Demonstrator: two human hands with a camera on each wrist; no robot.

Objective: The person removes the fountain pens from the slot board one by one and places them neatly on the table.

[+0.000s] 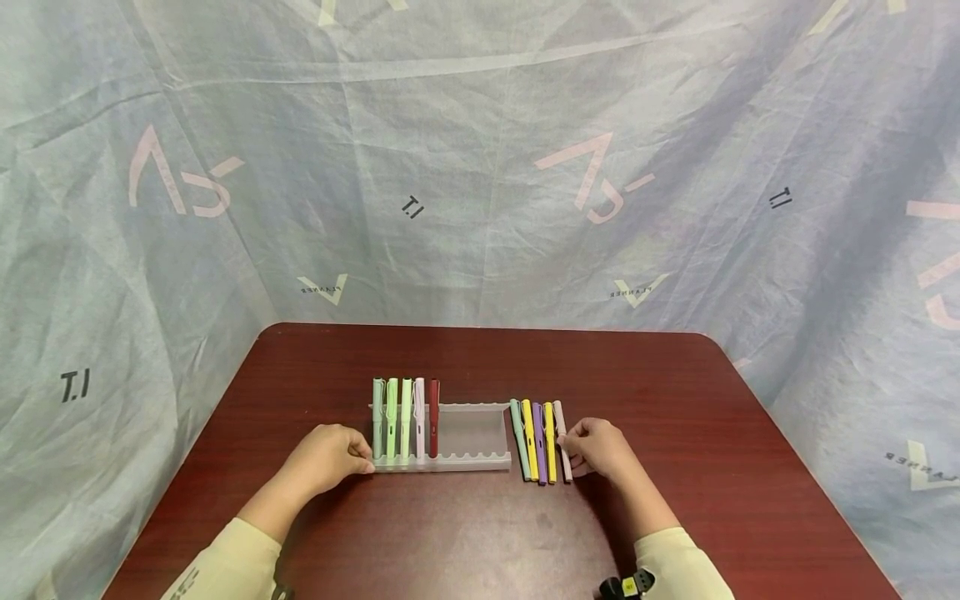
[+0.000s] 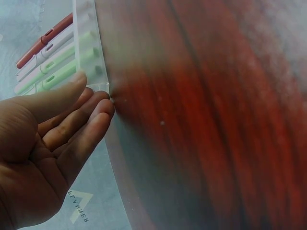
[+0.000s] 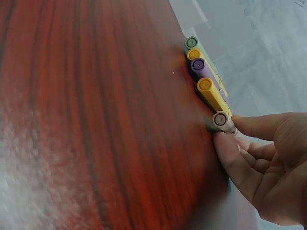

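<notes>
A clear plastic pen rack with notched rails lies on the table. My left hand holds its near left corner, thumb on the front wall and fingertips around the corner. Several pens lie across the rack's left part: green ones, a pale lilac one and a dark red one; its right part shows bare notches. My right hand pinches a pale pink pen between thumb and fingers, at the right end of a row of loose pens.
Left of the pale pink pen lie a yellow pen, a purple pen, another yellow pen and a pale teal pen, side by side. The dark red-brown table stands before a grey printed cloth.
</notes>
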